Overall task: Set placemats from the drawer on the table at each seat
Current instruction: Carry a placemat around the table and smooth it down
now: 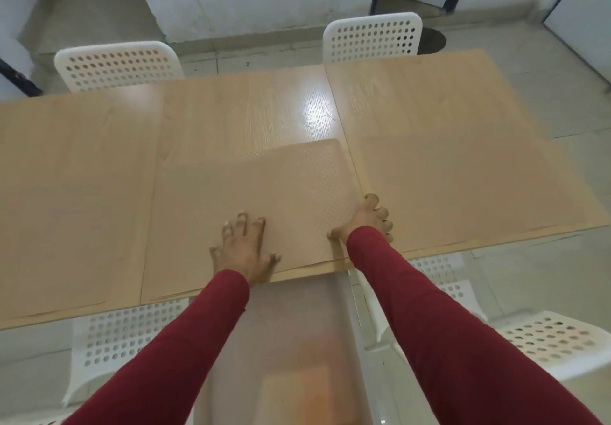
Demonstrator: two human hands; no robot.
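Observation:
A tan, textured placemat [297, 190] lies flat on the light wooden table [82, 176] near its front edge, at the middle. My left hand [246, 249] rests palm down on the mat's near part with the fingers spread. My right hand [367, 219] grips the mat's right near corner, fingers curled over its edge. Below the table edge an open drawer [344, 325] shows as a pale, blurred box between my red sleeves; something orange-brown lies inside it, too blurred to name.
Two white perforated chairs [115, 64] [373, 38] stand at the far side. Two more [125, 335] [545, 342] sit tucked at the near side, left and right of the drawer. A seam [340, 120] splits the tabletop. Tiled floor and white walls lie beyond.

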